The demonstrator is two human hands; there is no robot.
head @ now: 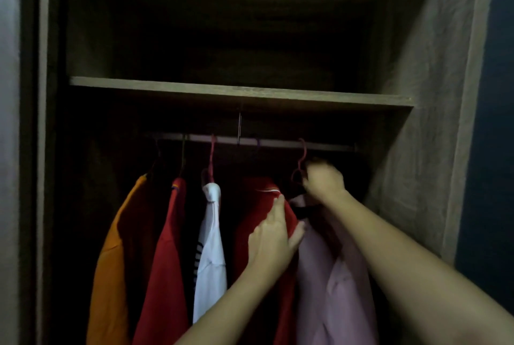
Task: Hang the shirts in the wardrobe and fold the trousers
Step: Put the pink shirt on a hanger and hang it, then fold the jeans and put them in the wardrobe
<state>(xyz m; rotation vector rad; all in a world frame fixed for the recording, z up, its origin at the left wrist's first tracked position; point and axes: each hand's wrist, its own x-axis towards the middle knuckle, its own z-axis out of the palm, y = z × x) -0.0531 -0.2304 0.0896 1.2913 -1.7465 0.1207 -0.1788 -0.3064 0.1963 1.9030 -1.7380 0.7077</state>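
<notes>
Both hands [322, 180] flank pink shirt [333, 275] on rail [267, 142].

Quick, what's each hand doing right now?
Left hand: open, pressed flat against the red shirt.
Right hand: closed on the pink hanger.

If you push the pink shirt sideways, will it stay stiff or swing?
Probably swing: the pink shirt hangs from a hanger hooked over the rail. It looks soft and floppy, draping in folds. It likely slides easily, as the right hand holds the hanger.
</notes>
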